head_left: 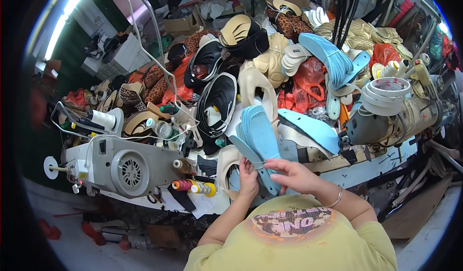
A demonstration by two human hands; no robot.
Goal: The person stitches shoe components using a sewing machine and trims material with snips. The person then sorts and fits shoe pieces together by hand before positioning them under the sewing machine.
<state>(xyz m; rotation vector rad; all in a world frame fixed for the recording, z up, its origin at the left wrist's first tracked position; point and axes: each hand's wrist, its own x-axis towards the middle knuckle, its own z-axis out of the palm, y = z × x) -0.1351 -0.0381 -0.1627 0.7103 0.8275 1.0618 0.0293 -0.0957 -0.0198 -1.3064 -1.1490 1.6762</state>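
A bundle of light blue insoles (256, 131) stands tilted in front of my chest, with a thin band around its narrow middle. My left hand (248, 180) grips the bundle's left edge, thumb and fingers closed on it. On the other side my right hand (296, 175) lies close against the insoles near the band, its fingers stretched and apart; whether they touch the band I cannot tell. Just to the right, a broad stack of blue-topped insoles (311, 129) lies on the table. A beige curved shoe piece (227, 162) sits left of my left hand.
At the left stands a grey sewing machine (128, 167) with thread spools (202, 189) beside it. Black shoe-part stacks (217, 107), more blue insoles (330, 59) and red plastic bags (308, 80) crowd the back. White tape rolls (386, 95) rest on a machine at the right.
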